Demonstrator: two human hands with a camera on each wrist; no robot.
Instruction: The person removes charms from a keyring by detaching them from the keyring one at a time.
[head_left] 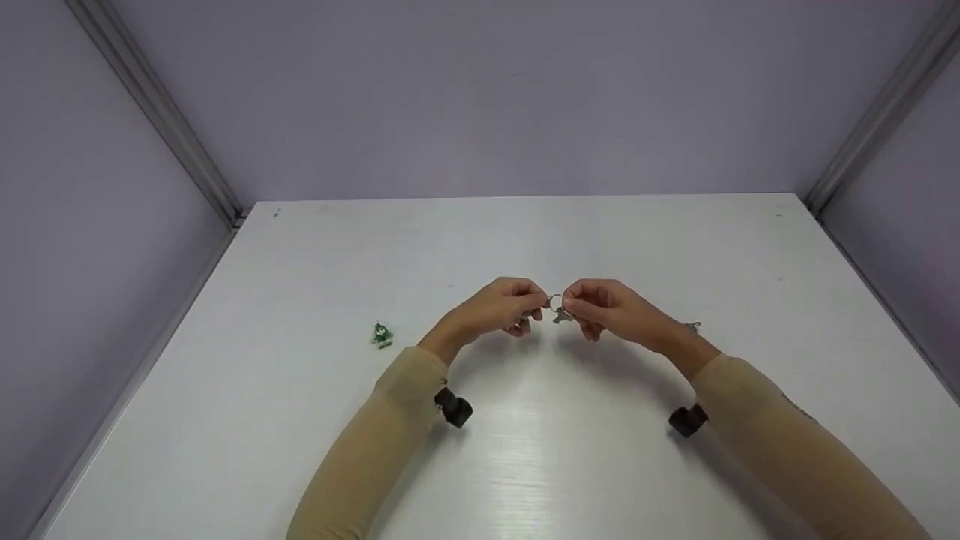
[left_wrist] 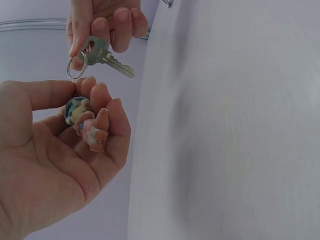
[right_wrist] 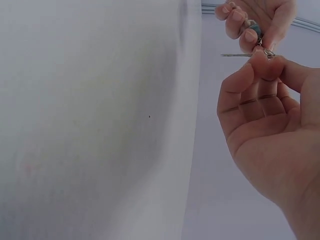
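Both hands meet above the middle of the white table (head_left: 525,465). My right hand (head_left: 576,307) pinches the head of a silver key (left_wrist: 102,52) between thumb and fingers. The key hangs on a small metal ring (left_wrist: 76,66), whose edge also shows as the ring (right_wrist: 250,55). My left hand (head_left: 529,310) curls its fingers round a small charm (left_wrist: 82,119) in blue, cream and pink, which sits just below the ring. The left hand's thumb and fingertips (left_wrist: 100,95) close over the charm's top. How the charm joins the ring is hidden.
A little green figure (head_left: 382,335) lies on the table to the left of my left forearm. A small metal piece (head_left: 691,326) lies by my right wrist. Grey walls stand at the back and both sides.
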